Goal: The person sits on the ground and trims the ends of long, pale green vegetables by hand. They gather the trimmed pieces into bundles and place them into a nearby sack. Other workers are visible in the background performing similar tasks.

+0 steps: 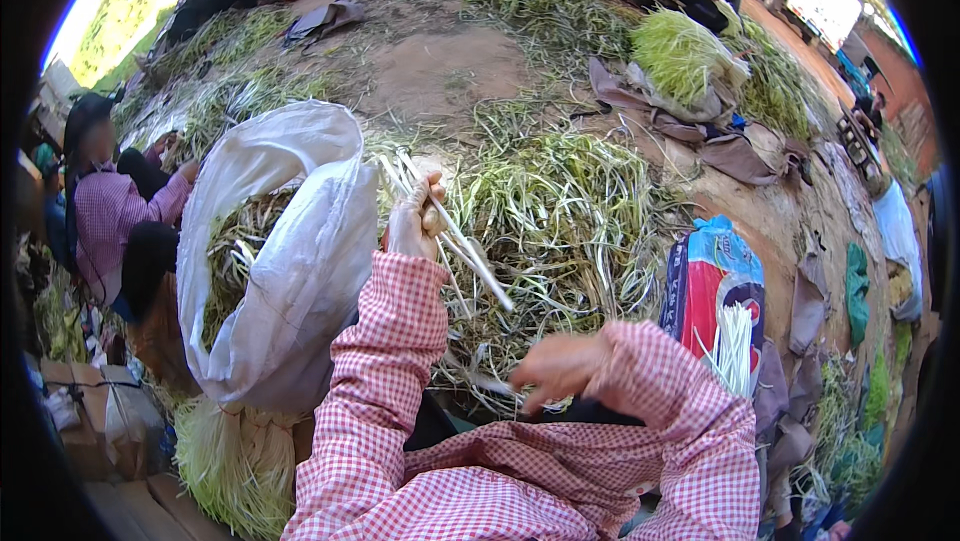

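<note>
My left hand (418, 218) is closed around a few long white stalks (474, 259), likely trimmed allium shoots. They slant across it, with roots or cut ends above the fingers. Lower and to the right, my right hand (562, 370) is blurred by motion. A pale blurred strip (480, 378) lies near its fingertips; whether it is held cannot be made out. Beyond both hands spreads a heap of green and whitish stalks and leaves (562, 218). An open white woven sack (322, 241) stands left of my left hand, with withered leaves (251, 241) and a few white pieces inside.
On my right, a bundle of clean white stalks (731, 342) rests on a colourful printed plastic package (716, 256). Tied yellow-green bundles (236, 466) lie below the sack. A person in a checked shirt (124, 203) sits at left. Another bundle (686, 57) stands far right.
</note>
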A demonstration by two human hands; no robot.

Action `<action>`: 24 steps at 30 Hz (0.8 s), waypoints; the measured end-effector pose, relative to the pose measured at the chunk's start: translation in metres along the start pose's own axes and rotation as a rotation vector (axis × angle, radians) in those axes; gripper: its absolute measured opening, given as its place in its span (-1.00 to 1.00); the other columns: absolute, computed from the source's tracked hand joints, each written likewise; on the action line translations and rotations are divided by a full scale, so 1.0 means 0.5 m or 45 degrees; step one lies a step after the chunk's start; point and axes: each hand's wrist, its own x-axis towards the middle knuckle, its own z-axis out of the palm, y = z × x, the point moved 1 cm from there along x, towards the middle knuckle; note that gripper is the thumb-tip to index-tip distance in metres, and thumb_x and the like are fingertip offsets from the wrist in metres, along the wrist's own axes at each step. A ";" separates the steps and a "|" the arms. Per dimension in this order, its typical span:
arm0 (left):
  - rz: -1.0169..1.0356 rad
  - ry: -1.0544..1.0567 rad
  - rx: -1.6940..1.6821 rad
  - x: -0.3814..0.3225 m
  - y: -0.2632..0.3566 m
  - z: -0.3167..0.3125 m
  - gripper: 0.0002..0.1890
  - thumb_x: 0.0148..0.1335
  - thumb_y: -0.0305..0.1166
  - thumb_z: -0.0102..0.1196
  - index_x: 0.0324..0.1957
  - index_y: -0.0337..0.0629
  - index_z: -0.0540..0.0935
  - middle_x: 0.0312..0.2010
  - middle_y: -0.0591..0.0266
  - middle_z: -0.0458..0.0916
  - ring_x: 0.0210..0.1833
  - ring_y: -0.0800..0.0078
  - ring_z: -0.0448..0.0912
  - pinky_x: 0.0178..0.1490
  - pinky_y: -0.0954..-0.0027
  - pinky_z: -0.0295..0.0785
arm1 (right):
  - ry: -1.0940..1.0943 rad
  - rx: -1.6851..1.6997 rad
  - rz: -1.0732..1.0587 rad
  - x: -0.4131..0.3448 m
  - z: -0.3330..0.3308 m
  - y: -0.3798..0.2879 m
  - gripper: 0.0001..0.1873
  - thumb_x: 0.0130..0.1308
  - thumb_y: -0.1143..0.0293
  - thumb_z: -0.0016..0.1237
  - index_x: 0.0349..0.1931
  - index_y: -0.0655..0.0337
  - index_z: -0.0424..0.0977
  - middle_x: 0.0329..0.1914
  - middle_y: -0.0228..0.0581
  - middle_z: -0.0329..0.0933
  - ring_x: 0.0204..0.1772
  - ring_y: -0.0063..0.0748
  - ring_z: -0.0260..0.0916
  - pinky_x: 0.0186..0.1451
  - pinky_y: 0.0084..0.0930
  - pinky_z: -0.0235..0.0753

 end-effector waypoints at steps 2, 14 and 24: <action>-0.087 -0.054 -0.001 -0.012 0.011 0.003 -0.75 0.35 -0.35 -0.12 -0.09 -0.33 0.48 -0.48 0.34 0.52 -0.78 0.79 0.15 -0.79 0.71 -0.04 | 0.235 0.036 0.171 -0.028 -0.041 0.032 -0.69 0.27 0.17 -0.09 -0.26 0.25 0.54 -0.49 -0.12 0.53 -0.51 -0.35 0.44 -0.39 -0.36 0.48; -0.048 -0.279 -0.077 -0.011 -0.049 0.028 -0.75 0.34 -0.31 -0.09 -0.10 -0.28 0.51 -0.50 0.30 0.57 -0.79 0.76 0.22 -0.79 0.71 0.02 | 0.889 1.164 -0.015 0.017 -0.069 0.085 -0.76 0.35 0.25 -0.15 -0.18 0.24 0.39 -0.43 -0.29 0.36 -0.45 -0.53 0.32 -0.38 -0.52 0.42; -0.018 -0.239 -0.166 -0.013 0.014 -0.030 -0.68 0.36 -0.29 -0.12 -0.02 -0.38 0.43 -0.50 0.35 0.54 -0.78 0.79 0.18 -0.79 0.70 0.04 | -0.144 0.255 -0.057 0.014 0.012 0.010 -0.65 0.27 0.22 -0.11 -0.13 0.36 0.44 -0.30 -0.04 0.51 -0.23 -0.12 0.46 -0.07 -0.18 0.46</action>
